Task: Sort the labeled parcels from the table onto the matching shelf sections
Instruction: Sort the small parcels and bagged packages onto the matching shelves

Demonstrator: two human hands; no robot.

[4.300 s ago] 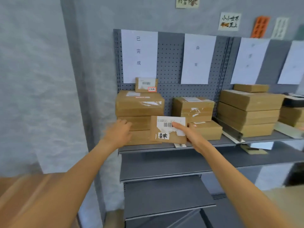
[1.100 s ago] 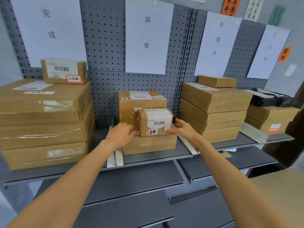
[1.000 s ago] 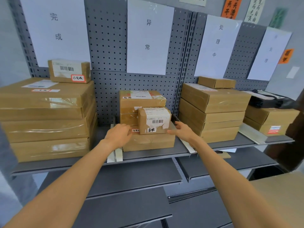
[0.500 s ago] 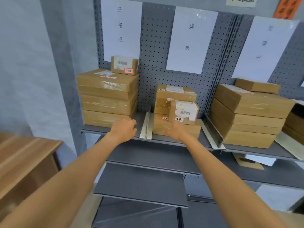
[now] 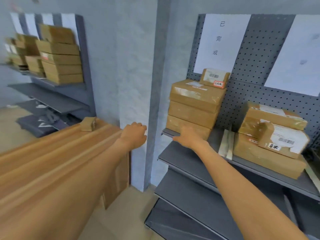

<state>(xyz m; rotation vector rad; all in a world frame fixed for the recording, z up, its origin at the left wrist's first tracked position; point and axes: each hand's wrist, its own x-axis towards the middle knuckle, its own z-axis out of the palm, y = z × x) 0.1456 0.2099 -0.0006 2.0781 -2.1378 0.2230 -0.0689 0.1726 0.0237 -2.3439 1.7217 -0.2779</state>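
A small brown parcel [image 5: 88,124] lies on the far corner of the wooden table [image 5: 43,163] at the left. My left hand [image 5: 134,135] hovers near the table's right end, fingers loosely curled, holding nothing. My right hand [image 5: 187,136] hangs in front of the left end of the grey shelf [image 5: 194,158], empty with fingers apart. The small labeled parcel [image 5: 284,142] rests tilted on a larger box in the middle shelf section. A stack of taped boxes [image 5: 194,108] fills the left section under a white sign [image 5: 220,44].
A grey wall pillar [image 5: 152,84] stands between the table and the shelf. Lower shelf boards [image 5: 190,196] jut out below my right arm. A second shelf with stacked boxes [image 5: 57,58] stands at the far left. The view is motion-blurred.
The view has swung left toward the table. Both hands have left the small labeled parcel, which stays in the middle section, and moved left past the shelf's end.
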